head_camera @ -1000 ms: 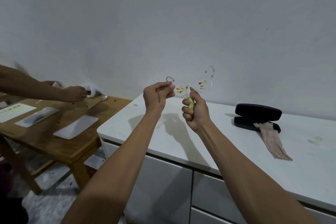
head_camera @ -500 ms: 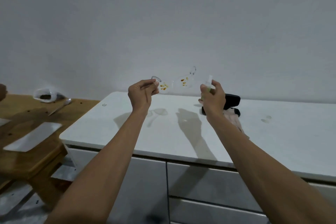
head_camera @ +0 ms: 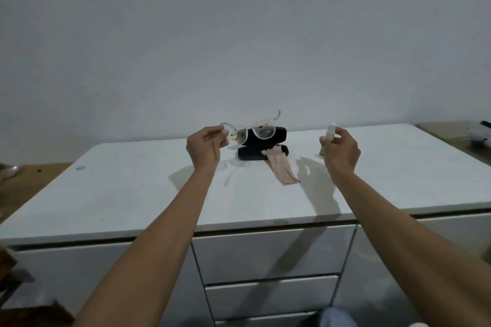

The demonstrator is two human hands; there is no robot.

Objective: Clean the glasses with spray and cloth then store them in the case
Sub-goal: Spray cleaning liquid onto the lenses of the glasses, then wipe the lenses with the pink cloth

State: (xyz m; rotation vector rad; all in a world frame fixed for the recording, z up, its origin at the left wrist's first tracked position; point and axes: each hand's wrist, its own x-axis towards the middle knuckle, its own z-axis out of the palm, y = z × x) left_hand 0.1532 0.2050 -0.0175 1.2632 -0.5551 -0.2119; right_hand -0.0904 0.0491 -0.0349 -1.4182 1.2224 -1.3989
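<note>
While both arms reach out over the white cabinet top, I see the left hand pinching the clear glasses by one temple, lifted above the surface, with orange-brown smears on the lenses. My right hand is wrapped around the small spray bottle, held upright, well apart from the glasses. Behind them, the black case lies open on the top, and the beige cloth trails out of it toward me.

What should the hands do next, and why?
Probably set the spray bottle in the right hand down on the white counter and take the cloth: the glasses in the left hand carry orange smears.
</note>
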